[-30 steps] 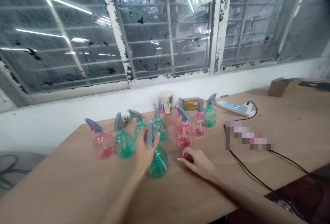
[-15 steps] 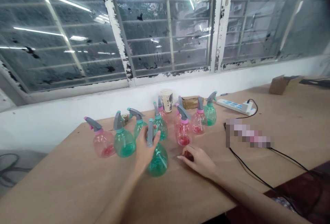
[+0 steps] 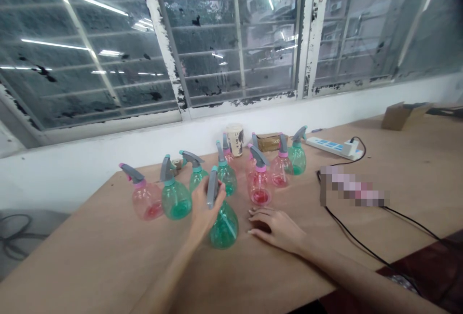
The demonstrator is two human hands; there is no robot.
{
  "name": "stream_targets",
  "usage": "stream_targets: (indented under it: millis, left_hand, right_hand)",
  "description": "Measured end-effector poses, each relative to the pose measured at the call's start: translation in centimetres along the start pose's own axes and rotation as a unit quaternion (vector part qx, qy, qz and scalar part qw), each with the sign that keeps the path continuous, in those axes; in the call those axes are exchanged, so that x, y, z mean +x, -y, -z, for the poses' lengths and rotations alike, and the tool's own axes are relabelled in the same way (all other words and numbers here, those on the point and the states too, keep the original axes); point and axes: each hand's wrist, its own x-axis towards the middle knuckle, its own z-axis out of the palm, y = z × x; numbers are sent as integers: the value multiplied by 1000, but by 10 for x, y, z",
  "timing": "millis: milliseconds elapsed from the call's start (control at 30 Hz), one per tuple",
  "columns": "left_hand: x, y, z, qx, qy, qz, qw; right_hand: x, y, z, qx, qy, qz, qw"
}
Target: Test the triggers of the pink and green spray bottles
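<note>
My left hand (image 3: 205, 205) is closed around the neck of a green spray bottle (image 3: 224, 229) with a grey trigger head, at the front of a group of bottles. The bottle holds a little green liquid. To its right, my right hand (image 3: 278, 227) rests by the tabletop with fingers curved and apart, holding nothing. A pink spray bottle (image 3: 259, 189) stands just behind that hand. On the left are another pink spray bottle (image 3: 146, 202) and a green spray bottle (image 3: 176, 201). More green and pink bottles stand behind, partly hidden.
A paper cup (image 3: 235, 140) and a brown taped package (image 3: 270, 142) are against the wall. At the right lie a white power strip (image 3: 331, 147), a blurred-out object (image 3: 352, 186) with black cables, and a cardboard box (image 3: 401, 117). The wooden table (image 3: 108, 256) has its left edge in view.
My right hand's fingers have spread apart from a more curled shape. My left hand stays on the green spray bottle. The whole view has shifted slightly.
</note>
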Motion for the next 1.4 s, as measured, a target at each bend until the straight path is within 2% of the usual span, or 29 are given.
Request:
stream_targets:
  millis: [233,1033,1400]
  left_hand:
    - [-3,0,-2,-38,-5,17,999]
    - [-3,-1,-5,-61,5,50,997]
    - [-2,-8,-1,0,-14,28,1000]
  right_hand:
    - [0,-1,1,-1,2,3,1000]
    - [0,-2,3,3,3,-13,1000]
    - [-1,-1,3,-1,5,-26,1000]
